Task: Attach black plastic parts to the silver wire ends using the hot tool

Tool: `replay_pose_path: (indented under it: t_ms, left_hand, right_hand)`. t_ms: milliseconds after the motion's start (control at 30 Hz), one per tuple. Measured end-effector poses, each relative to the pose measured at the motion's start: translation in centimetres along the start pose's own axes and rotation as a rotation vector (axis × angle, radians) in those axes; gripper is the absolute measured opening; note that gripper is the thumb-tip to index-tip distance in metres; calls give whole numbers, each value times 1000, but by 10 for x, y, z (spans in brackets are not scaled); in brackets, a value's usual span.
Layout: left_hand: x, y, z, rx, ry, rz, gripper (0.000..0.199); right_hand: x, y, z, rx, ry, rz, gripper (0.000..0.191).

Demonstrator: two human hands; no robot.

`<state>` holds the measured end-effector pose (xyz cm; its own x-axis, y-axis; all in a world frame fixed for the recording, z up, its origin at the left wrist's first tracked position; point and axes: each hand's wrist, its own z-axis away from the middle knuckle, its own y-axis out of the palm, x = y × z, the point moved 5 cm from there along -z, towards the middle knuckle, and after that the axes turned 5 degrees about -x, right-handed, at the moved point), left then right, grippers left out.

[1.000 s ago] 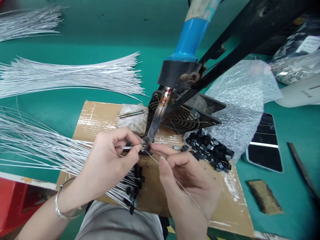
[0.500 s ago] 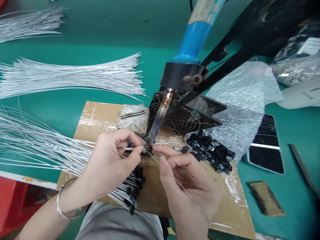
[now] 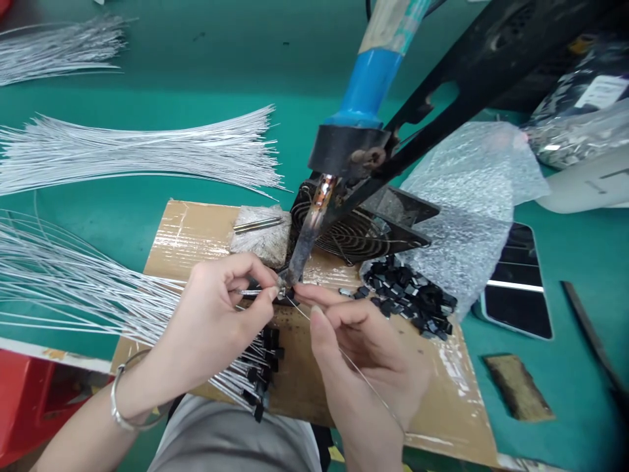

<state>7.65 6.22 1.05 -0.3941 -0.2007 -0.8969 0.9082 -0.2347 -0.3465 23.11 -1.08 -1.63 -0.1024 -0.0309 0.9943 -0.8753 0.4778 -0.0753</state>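
My left hand [image 3: 221, 318] is closed in a pinch on a thin white wire [image 3: 249, 292], its fingertips just left of the soldering iron's tip [image 3: 299, 255]. Between the thumb and fingers of my right hand [image 3: 366, 357] runs a strand of solder wire [image 3: 371, 385], its far end reaching the iron's tip. My right index finger stretches toward a small black part under the tip, mostly hidden by fingers. The blue-collared soldering iron [image 3: 362, 85] points down, clamped in a black metal stand [image 3: 442, 124].
A fan [image 3: 354, 233] stands behind the tip, beside a wrapped block [image 3: 260, 239] with metal rods. Loose black parts [image 3: 417, 301] lie at right on cardboard [image 3: 442, 406]. White wires [image 3: 88, 282] with black ends [image 3: 263, 373] pass under my left arm. A phone [image 3: 518, 282] lies right.
The whole view has shifted slightly, with the iron and right-side things appearing a little further left. Both hands keep nearly the same pose and grip at the tip.
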Motion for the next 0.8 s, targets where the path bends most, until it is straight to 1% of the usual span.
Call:
replay_pose_path:
  t_ms: [500, 800]
  left_hand:
    - [-1, 1, 2, 7, 24, 35, 4]
    - [0, 0, 0, 1, 18, -17, 6]
  right_hand:
    - [2, 1, 1, -28, -6, 16, 21]
    - [0, 1, 1, -11, -3, 38, 21]
